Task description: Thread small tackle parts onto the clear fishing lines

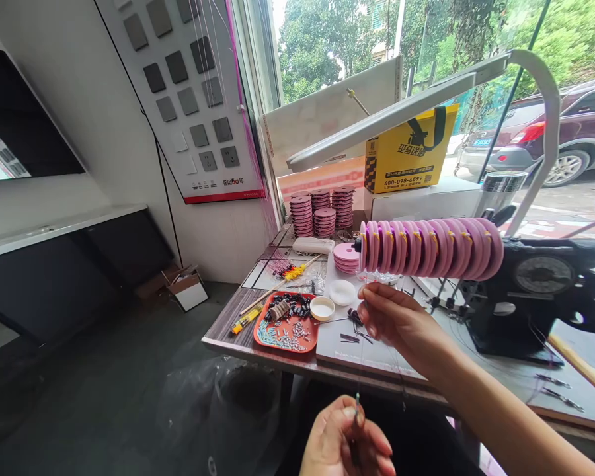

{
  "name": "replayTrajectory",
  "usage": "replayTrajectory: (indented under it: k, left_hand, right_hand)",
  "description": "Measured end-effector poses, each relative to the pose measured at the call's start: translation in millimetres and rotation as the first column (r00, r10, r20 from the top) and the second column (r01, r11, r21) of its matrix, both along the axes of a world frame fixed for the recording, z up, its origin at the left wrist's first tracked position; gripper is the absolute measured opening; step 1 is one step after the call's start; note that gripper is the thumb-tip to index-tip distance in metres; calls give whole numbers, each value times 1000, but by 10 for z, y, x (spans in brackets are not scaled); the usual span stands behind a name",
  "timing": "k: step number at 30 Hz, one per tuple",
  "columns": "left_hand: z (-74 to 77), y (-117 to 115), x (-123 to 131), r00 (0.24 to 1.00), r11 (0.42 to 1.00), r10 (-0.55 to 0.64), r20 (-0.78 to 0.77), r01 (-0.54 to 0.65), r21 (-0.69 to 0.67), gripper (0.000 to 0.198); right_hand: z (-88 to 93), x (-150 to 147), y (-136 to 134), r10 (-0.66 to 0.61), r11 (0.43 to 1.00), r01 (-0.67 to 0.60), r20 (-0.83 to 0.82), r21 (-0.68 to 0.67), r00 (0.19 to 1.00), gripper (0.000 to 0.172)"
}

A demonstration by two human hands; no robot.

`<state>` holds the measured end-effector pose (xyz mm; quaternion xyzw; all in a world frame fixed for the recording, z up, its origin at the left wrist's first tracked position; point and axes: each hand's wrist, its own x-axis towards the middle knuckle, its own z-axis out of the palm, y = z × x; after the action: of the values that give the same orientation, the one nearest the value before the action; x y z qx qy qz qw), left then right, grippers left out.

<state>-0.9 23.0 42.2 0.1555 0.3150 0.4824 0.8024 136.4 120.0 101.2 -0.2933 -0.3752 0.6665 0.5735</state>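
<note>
My left hand (pixel 344 436) is low at the front, thumb and fingers closed on a small dark piece with a pale tip, on a thin line. Higher up, my right hand (pixel 396 320) pinches the same thin line, which runs nearly straight down between the two hands. Just above the right hand, a row of pink spools (pixel 429 249) sits on the shaft of a black winding machine (pixel 540 284). An orange tray (pixel 258 337) to the left holds black parts, blue-green sleeves and small metal pieces. Beside it stands a small white cup (pixel 322 308).
Stacks of pink spools (pixel 301 215) stand at the back of the table (pixel 228 330). A yellow bag (pixel 411 152) sits on a white box (pixel 421 201) under a white lamp arm (pixel 391 116). Pliers-like metal clips (pixel 564 398) lie at the right.
</note>
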Motion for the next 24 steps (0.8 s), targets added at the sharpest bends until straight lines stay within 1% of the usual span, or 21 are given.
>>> replayTrajectory:
  k: [6,14,24]
  left_hand:
    - [-63,-16,32,999,999,38,20,-37,-31,24]
    - [-51,-35,-11,1000,999,25,-3,-25,-29,19]
    - [-163,-33,-17,999,1000,0,45,1,-29,22]
  right_hand:
    - [15,8,7,-2,1000,2,-8,-16,1000,32]
    - [-24,24,27,22,1000,-22,-17,-1,1000,31]
    - [-7,19,32,-10,1000,10,-17,-15,1000,33]
